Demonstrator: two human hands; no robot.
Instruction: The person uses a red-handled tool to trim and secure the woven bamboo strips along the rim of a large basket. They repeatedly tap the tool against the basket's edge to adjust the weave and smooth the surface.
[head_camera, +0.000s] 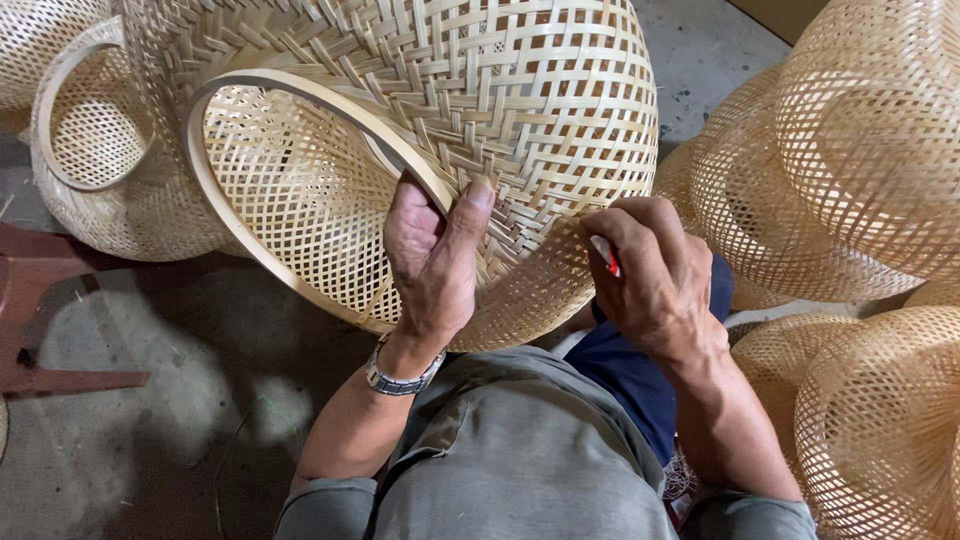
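Clamping the woven basket (420, 130) rim, left hand (432, 262); right hand (655, 275) pinches a red tool (606, 256) against its wall.

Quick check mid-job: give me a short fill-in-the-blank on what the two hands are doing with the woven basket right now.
1. The left hand grips the basket at its ____, thumb on the outside.
2. The right hand pinches a small ____ tool against the weave.
3. A metal ____ sits on the left wrist.
4. More baskets are stacked on the person's ____ side.

Missing words: rim; red; watch; right
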